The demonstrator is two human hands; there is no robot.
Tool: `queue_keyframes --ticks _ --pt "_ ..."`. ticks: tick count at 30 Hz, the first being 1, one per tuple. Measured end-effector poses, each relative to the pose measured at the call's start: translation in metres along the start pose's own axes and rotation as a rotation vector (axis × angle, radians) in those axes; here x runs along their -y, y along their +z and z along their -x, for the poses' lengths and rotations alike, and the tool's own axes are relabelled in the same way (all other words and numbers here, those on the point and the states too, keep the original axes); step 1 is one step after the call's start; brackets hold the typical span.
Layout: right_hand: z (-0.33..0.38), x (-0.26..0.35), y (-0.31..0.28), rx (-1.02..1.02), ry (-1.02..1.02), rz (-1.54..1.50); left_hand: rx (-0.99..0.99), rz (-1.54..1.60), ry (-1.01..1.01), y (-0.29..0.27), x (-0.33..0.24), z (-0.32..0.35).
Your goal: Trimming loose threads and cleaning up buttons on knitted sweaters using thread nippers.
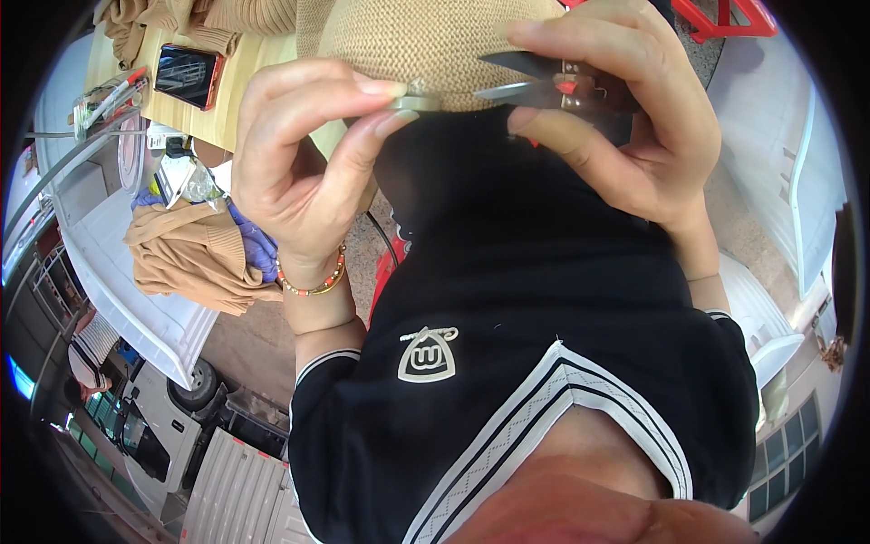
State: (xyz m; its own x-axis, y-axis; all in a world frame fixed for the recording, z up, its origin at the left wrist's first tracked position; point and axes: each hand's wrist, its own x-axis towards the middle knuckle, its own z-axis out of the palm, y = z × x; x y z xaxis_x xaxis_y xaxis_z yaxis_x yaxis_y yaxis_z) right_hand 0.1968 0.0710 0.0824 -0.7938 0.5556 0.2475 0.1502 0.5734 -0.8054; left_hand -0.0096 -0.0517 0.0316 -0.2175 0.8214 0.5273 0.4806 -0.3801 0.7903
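Note:
Over my lap lies a tan knitted piece [417, 41], its near edge against my black top. My left hand [304, 150] is closed in a pinch at this edge. Thumb and forefinger grip a small pale strip [419, 103]; whether it belongs to the knit I cannot tell. My right hand [648, 118] is closed around dark-handled thread snips [521, 89], with a bit of red on them. The snips' blades are spread and point left, toward the strip, with a gap between their tips and my left fingertips.
At the left, a wooden table [231, 82] carries a phone [187, 76] and folded tan knits [258, 16]. Below it, a white plastic bin [113, 245] has a tan garment [195, 254] over its edge. Another white bin [770, 136] stands right, near a red metal frame [725, 16].

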Motion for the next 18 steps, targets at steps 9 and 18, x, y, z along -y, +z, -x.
queue_keyframes --ticks 9,18 --pt "-0.016 -0.008 0.004 0.163 -0.006 -0.181 -0.036 0.076 0.062 0.003 0.007 0.004" --pt "-0.039 -0.036 0.028 0.06 -0.349 -0.21 0.004 0.052 0.164 0.001 0.013 0.005"
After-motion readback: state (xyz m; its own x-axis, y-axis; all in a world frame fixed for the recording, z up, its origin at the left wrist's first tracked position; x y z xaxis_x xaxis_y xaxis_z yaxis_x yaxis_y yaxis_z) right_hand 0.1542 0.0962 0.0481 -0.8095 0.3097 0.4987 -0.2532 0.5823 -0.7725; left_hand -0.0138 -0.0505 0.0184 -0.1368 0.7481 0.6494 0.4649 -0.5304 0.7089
